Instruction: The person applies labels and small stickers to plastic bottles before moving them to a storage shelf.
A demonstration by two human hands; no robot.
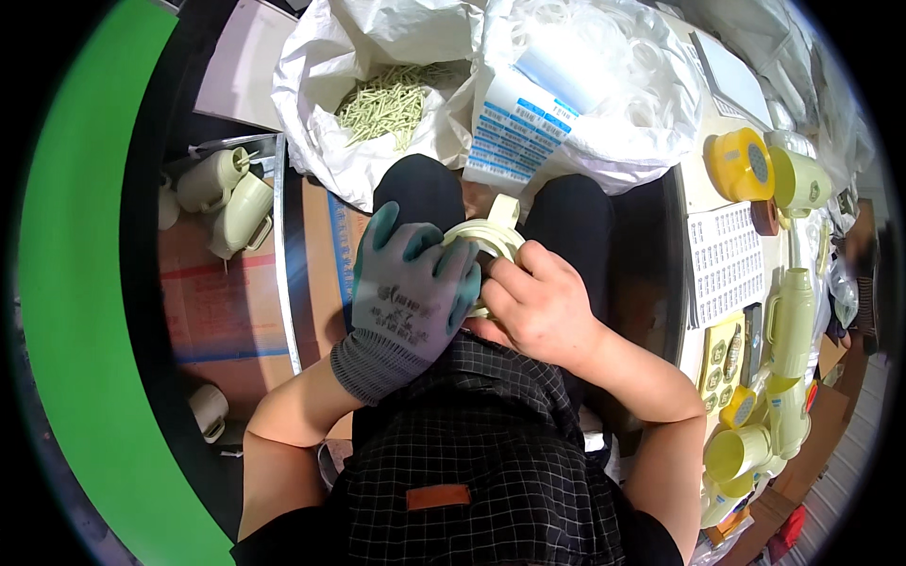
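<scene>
A pale green plastic jug [487,231] with a round ringed rim and a side handle lies between my knees, the handle pointing away from me. My left hand [408,288], in a grey knit glove with teal fingertips, curls over the jug's left side and grips it. My right hand [547,304] is bare. Its bent fingers press together at the right edge of the rim, close to the left fingertips. Whether a small part is pinched there is hidden by the fingers. Most of the jug's body is covered by my hands.
Ahead stand a white sack [311,123] holding thin pale green pieces [387,104] and a bag of clear plastic rings [632,75]. A label sheet [519,132] lies between. Several jugs [241,217] are at left; a table at right holds green jugs [791,321] and a yellow round part [738,165].
</scene>
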